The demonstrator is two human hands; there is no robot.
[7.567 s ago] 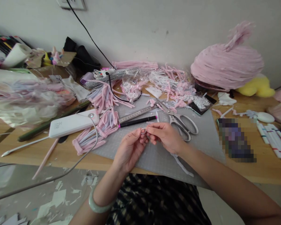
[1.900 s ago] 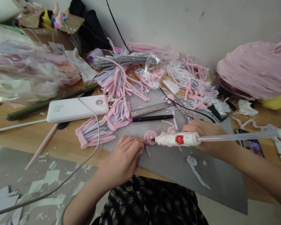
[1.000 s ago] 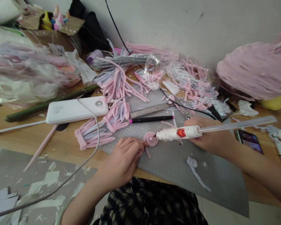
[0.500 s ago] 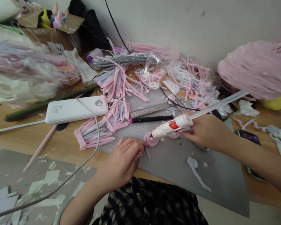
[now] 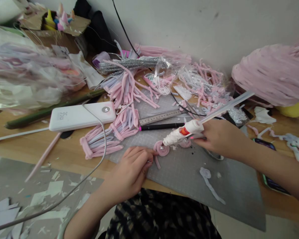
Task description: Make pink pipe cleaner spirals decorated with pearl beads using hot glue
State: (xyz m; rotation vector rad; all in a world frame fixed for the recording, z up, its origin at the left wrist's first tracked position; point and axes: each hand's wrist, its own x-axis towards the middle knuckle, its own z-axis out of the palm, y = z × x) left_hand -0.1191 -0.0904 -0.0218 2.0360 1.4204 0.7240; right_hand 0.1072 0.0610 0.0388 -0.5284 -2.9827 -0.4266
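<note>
My right hand [image 5: 214, 134] is wrapped round a white hot glue gun [image 5: 183, 132] with an orange mark and a long clear glue stick out of its back. Its nozzle reaches the upper right edge of a pink spiral coil [image 5: 165, 152], apparently of fuzzy pipe cleaner, with a pearl-like bead in the centre. My left hand [image 5: 133, 171] rests at the mat's front edge, fingers curled and closed, fingertips holding the coil's left side. Something small and shiny shows by its thumb, too small to name. A second pink coil [image 5: 186, 143] lies partly behind the gun.
Under the coils is a grey cutting mat [image 5: 229, 186] bearing a pale curled strip [image 5: 209, 186]. Behind lie a black marker [image 5: 161, 126], a steel ruler [image 5: 159, 117] and pink pipe cleaners [image 5: 122, 89]. A white power bank [image 5: 82, 116] trails a grey cable [image 5: 103, 146] leftward. A phone [image 5: 274, 186] sits beneath my right forearm.
The glue gun's back end and glue stick have shifted slightly left and down, with its nozzle still at the coil. My left hand stays in place.
</note>
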